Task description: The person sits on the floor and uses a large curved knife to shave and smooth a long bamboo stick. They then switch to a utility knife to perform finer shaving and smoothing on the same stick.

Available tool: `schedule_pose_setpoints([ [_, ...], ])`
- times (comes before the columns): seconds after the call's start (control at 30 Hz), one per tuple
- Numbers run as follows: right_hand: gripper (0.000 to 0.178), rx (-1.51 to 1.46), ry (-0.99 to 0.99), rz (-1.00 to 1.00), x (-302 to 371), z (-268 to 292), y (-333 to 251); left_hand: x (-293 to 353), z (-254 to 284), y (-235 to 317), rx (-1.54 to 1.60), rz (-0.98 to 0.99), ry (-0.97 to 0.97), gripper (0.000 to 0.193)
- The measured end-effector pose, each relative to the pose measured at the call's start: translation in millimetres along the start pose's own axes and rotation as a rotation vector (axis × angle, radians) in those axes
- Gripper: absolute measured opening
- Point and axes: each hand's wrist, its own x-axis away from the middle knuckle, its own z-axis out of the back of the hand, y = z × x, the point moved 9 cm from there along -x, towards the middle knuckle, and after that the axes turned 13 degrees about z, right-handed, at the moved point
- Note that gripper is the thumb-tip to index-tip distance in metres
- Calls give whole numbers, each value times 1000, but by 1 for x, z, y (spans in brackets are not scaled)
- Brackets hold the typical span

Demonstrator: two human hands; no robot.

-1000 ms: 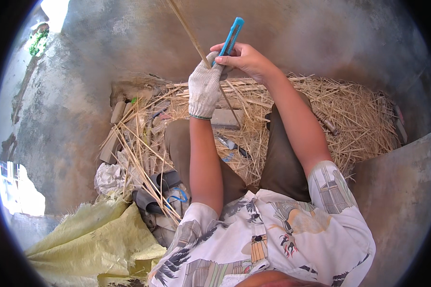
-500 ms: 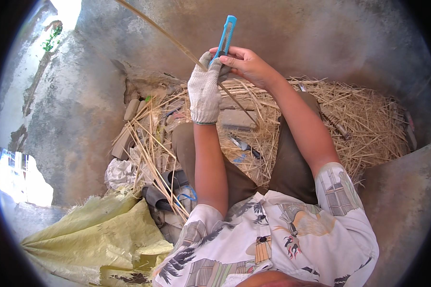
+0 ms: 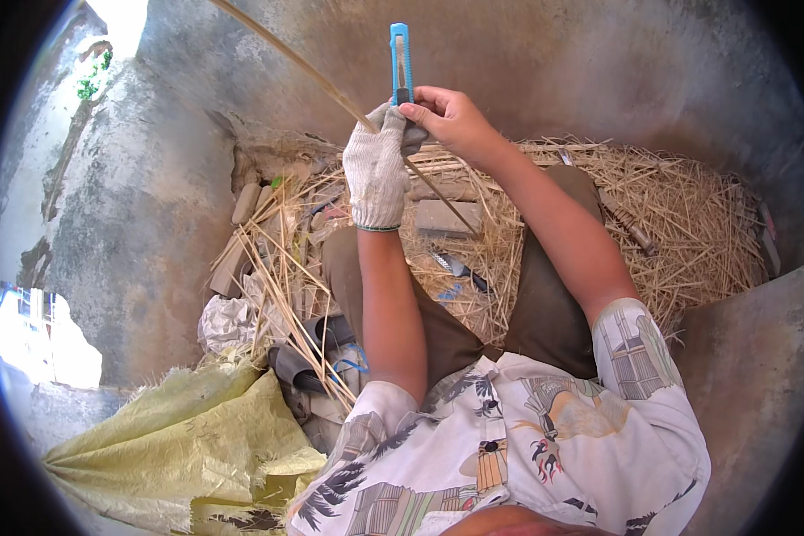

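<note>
My left hand (image 3: 377, 165) wears a white knit glove and grips a long thin bamboo strip (image 3: 313, 79) that runs from the upper left down past the glove toward my lap. My right hand (image 3: 447, 116), bare, holds a blue utility knife (image 3: 400, 62) upright, its blade end pointing up, right against the strip at the glove's fingertips. Both hands are raised together above a bed of straw (image 3: 688, 223).
Cut bamboo strips (image 3: 281, 277) lie piled at my left knee beside small wood blocks (image 3: 246, 204). A flat grey block (image 3: 447, 216) and a knife-like tool (image 3: 456, 266) rest on the straw between my knees. A yellow woven sack (image 3: 179, 447) lies lower left. Concrete floor surrounds.
Both hands have stayed together on the strip. The knife has turned from a tilt to upright, and the strip now reaches further up to the left.
</note>
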Motion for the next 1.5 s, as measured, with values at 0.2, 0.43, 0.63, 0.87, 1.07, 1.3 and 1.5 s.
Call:
schedule_pose_setpoints([
  [0.2, 29, 242, 134, 57, 3, -1, 10, 0, 4, -5, -39, -28, 121, 34],
  [0.43, 30, 185, 305, 75, 9, 4, 6, 6, -2, -4, -100, 20, 173, 36],
  [0.63, 34, 153, 372, 12, 8, 24, 24, 4, -16, -16, -118, 38, 129, 35],
  [0.87, 41, -29, 261, 23, 4, 11, -2, -1, -26, -22, 25, 74, -12, 38],
  [1.07, 43, -101, 229, 16, 4, 10, -10, 4, -31, -15, -30, 38, -23, 38],
  [1.3, 39, -169, 136, -79, 2, 11, -8, 5, -37, -16, -7, 63, -24, 30],
  [1.5, 43, -177, 18, -114, 1, 10, -9, 3, -33, -22, -4, 60, -36, 30],
])
